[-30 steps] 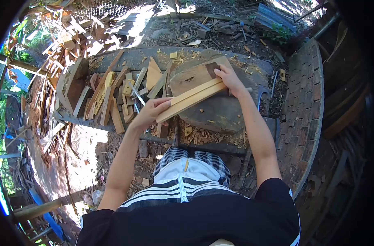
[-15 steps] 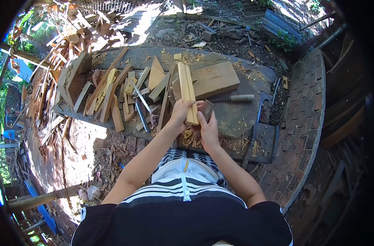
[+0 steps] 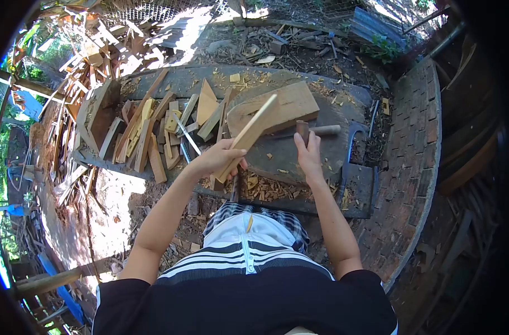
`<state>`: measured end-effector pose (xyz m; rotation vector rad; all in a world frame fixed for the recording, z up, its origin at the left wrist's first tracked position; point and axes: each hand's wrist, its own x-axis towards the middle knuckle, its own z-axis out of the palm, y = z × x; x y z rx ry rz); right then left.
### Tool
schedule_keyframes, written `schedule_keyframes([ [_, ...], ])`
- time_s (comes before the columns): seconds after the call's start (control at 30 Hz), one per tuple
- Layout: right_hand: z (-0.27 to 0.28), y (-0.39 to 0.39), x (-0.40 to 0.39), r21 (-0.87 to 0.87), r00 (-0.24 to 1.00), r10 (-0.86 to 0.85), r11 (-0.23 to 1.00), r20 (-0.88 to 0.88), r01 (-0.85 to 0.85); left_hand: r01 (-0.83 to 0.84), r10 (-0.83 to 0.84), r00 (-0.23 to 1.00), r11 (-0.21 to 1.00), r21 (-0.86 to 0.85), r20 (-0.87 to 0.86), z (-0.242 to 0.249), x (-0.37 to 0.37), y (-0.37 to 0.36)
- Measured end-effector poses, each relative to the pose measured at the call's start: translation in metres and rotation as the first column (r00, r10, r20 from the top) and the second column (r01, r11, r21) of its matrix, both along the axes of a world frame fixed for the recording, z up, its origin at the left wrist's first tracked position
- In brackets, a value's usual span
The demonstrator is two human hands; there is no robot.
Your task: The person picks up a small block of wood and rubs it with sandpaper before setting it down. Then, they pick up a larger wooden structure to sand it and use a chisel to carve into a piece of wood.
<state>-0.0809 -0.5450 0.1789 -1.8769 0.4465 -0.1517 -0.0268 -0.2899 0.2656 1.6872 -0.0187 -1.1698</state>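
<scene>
My left hand (image 3: 220, 160) is closed around the lower end of a pale wooden strip (image 3: 255, 124). The strip slants up and to the right, over the bench. In my right hand (image 3: 309, 157), the fingers pinch a small brown sheet (image 3: 303, 130) that looks like sandpaper, held apart from the strip. Just behind it lies a tool with a round wooden handle (image 3: 327, 130); its far end is partly hidden. A thick wooden block (image 3: 293, 103) rests on the bench beyond the strip.
Many wood offcuts (image 3: 154, 131) and a metal ruler-like strip (image 3: 187, 135) cover the bench's left side. Shavings (image 3: 257, 187) lie near my lap. A curved metal tool (image 3: 353, 137) is at the right, before a low brick wall (image 3: 410, 162). Scrap wood (image 3: 92, 53) is heaped at back left.
My hands have moved apart. The wooden strip has tilted to the right and come nearer to me in my left hand; my right hand has moved right with the brown sheet, away from the strip.
</scene>
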Motion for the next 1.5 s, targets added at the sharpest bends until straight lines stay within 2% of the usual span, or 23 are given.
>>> schedule_keyframes([
  [0.07,-0.002,-0.001,0.025,-0.097,0.985,0.033,0.995,0.167,-0.017,-0.04,0.036,0.998,0.998,-0.054,-0.061,0.002,-0.005,0.002],
  [0.1,0.001,0.002,0.037,-0.092,0.985,0.028,0.996,0.169,-0.012,-0.19,0.145,0.96,0.965,-0.179,-0.241,-0.005,-0.003,0.007],
  [0.17,0.011,0.012,0.06,-0.316,0.957,0.149,0.946,0.247,-0.066,-0.429,0.208,0.832,0.829,-0.359,-0.514,-0.03,0.002,0.02],
  [0.2,0.015,0.015,0.069,-0.316,0.959,0.142,0.947,0.246,-0.059,-0.423,0.202,0.833,0.832,-0.359,-0.515,-0.022,-0.002,0.017],
  [0.27,0.021,0.021,0.086,-0.465,0.924,0.372,0.835,0.085,-0.294,-0.545,0.354,0.802,0.763,-0.346,-0.482,0.004,-0.012,0.013],
  [0.33,0.015,0.027,0.098,-0.57,0.908,0.397,0.781,0.134,-0.257,-0.559,0.366,0.805,0.729,-0.394,-0.466,0.003,-0.017,0.022],
  [0.4,0.01,0.042,0.098,-0.651,0.949,0.267,0.753,0.167,-0.097,-0.579,0.383,0.801,0.688,-0.436,-0.46,-0.007,-0.017,0.032],
  [0.47,0.025,0.073,0.069,-0.73,0.865,0.419,0.677,0.276,-0.094,-0.487,0.292,0.852,0.747,-0.453,-0.435,-0.023,-0.009,0.039],
  [0.5,0.033,0.081,0.056,-0.733,0.861,0.428,0.673,0.274,-0.102,-0.521,0.347,0.829,0.764,-0.381,-0.438,-0.021,-0.007,0.041],
  [0.57,0.043,0.091,0.037,-0.66,0.69,0.601,0.714,0.404,-0.236,-0.528,0.339,0.824,0.752,-0.396,-0.455,-0.022,-0.003,0.043],
  [0.6,0.034,0.081,0.05,-0.658,0.688,0.609,0.71,0.395,-0.25,-0.529,0.323,0.819,0.746,-0.405,-0.475,-0.024,-0.005,0.044],
  [0.67,0.007,0.047,0.093,-0.707,0.821,0.494,0.687,0.285,-0.168,-0.549,0.342,0.803,0.742,-0.385,-0.488,-0.025,-0.006,0.044],
  [0.77,-0.002,0.041,0.098,-0.677,0.863,0.378,0.734,0.336,-0.058,-0.527,0.306,0.82,0.733,-0.43,-0.484,-0.025,-0.006,0.045],
  [0.87,0.03,0.072,0.041,-0.607,0.662,0.65,0.711,0.373,-0.355,-0.546,0.354,0.81,0.746,-0.382,-0.466,-0.034,-0.005,0.049],
  [0.93,0.032,0.062,0.037,-0.691,0.562,0.729,0.636,0.391,-0.343,-0.538,0.342,0.818,0.739,-0.406,-0.462,-0.037,-0.011,0.048],
  [1.03,0.0,0.015,0.093,-0.682,0.783,0.537,0.701,0.315,-0.207,-0.564,0.342,0.802,0.705,-0.429,-0.49,-0.048,-0.016,0.047],
  [1.13,0.021,0.022,0.089,-0.692,0.783,0.572,0.669,0.246,-0.271,-0.551,0.336,0.812,0.712,-0.436,-0.477,-0.043,-0.012,0.049],
  [1.27,0.035,0.061,0.031,-0.712,0.477,0.789,0.585,0.388,-0.388,-0.515,0.342,0.843,0.735,-0.441,-0.416,-0.047,-0.009,0.052],
  [1.33,0.025,0.037,0.056,-0.746,0.537,0.769,0.573,0.347,-0.338,-0.533,0.348,0.821,0.75,-0.391,-0.452,-0.053,-0.014,0.052],
  [1.37,0.021,0.023,0.077,-0.738,0.64,0.723,0.576,0.261,-0.351,-0.553,0.344,0.802,0.735,-0.392,-0.488,-0.057,-0.014,0.053],
  [1.43,0.008,0.011,0.102,-0.741,0.794,0.551,0.64,0.258,-0.204,-0.562,0.347,0.797,0.725,-0.398,-0.494,-0.059,-0.015,0.052],
  [1.47,0.002,0.014,0.106,-0.735,0.845,0.466,0.664,0.263,-0.138,-0.564,0.35,0.797,0.721,-0.401,-0.492,-0.059,-0.015,0.052],
  [1.5,0.007,0.027,0.096,-0.748,0.84,0.49,0.642,0.232,-0.167,-0.543,0.363,0.82,0.737,-0.401,-0.443,-0.058,-0.016,0.051],
])
